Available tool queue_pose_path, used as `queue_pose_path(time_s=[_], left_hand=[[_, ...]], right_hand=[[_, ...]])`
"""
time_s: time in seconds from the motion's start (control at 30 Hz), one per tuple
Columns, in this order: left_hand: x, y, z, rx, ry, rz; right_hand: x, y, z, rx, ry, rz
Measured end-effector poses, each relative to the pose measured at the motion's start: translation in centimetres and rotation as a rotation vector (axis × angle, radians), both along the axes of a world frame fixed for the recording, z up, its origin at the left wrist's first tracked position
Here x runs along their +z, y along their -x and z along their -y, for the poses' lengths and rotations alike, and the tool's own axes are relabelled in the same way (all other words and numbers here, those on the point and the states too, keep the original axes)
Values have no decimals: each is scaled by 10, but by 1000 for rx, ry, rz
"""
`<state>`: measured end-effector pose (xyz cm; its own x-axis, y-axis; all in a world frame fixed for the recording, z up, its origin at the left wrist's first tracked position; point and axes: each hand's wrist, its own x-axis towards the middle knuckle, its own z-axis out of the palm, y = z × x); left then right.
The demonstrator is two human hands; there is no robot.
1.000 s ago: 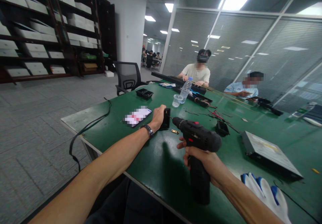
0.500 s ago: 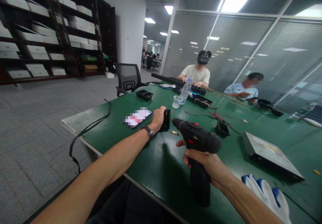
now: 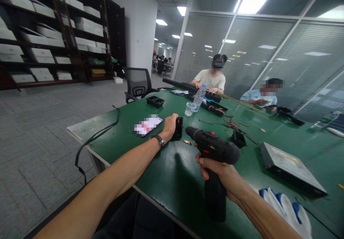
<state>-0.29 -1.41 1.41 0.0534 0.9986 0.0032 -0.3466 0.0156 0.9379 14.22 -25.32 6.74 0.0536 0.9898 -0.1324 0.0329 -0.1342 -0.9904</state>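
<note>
Head view: left of centre, the phone [image 3: 148, 125] lies flat on the table [image 3: 161, 178], just beside the left hand [image 3: 169, 127], whose fingers are curled tight on a black box [image 3: 178, 128] stood on its side. Best to keep that box braced on the table and the fingers off the bit's line — a slip could catch them. Right of it, the bit [image 3: 184, 126] should meet the box squarely; I cannot tell if it touches. Farther right, the right hand [image 3: 215, 167] is wrapped firmly round the drill [image 3: 212, 144]; steady, light pressure seems wise. The box looks shallow and dark, hollow side rightward — a brassy piece [image 3: 187, 142] lies near it.
</note>
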Motion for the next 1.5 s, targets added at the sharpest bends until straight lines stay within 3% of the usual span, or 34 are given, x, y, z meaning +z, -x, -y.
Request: queue_pose_path(time_s=[0.27, 0.57, 1.5], left_hand=[[-6, -1, -5, 20, -116, -75], [-7, -3, -8, 46, -95, -110], [-3, -2, -2, 53, -130, -132]], right_hand=[[2, 1, 0, 22, 0, 67], [-11, -5, -5, 24, -3, 98], [-3, -2, -4, 18, 26, 147]])
